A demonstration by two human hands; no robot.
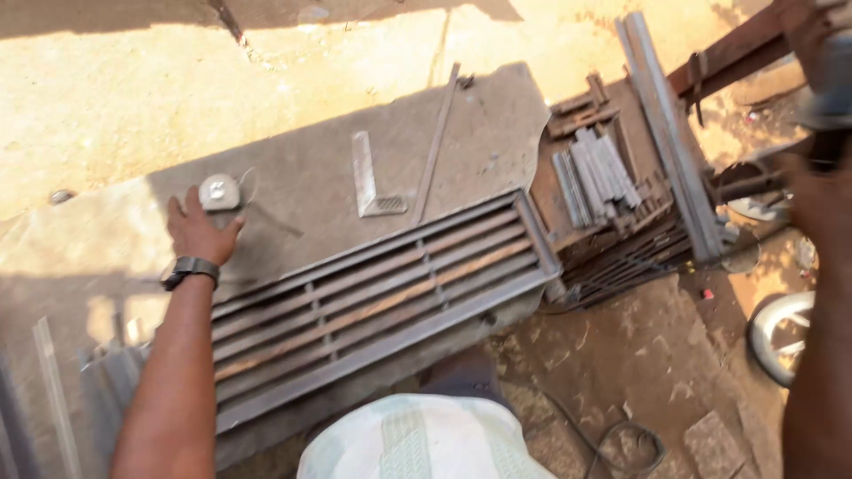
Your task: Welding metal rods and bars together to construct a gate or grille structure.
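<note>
1. Nearest, at the bottom edge, a pale patterned cloth (426,439) covers the person's lap or knee, with a dark cable (612,439) looped on the dirt floor to its right.
2. Just beyond it, a long welded steel grille (382,302) with about 6 slats in a frame lies flat across the grey counter (302,177), running from near left to far right. It looks heavy and stiff, with hard rusty edges; the outer frame rail is probably the safest place to lift it, ideally at both ends.
3. The left hand (200,232) rests on the counter just past the grille's far left edge, palm down, fingers spread and gripping nothing. A dark watch (191,269) sits on that wrist.
4. Its fingertips touch or nearly touch a small round tape measure (219,192). That should be light and hard, easy to pick up around its body; its thin blade or cord trails to the right.
5. Farther right on the counter lie a steel try square (368,182) and a thin rod (435,146).
6. On the right, a stack of cut steel bars (595,173) rests on more grilles.
7. The right hand (821,177) is blurred at the far right edge; I cannot tell whether its grip is open or closed.
</note>
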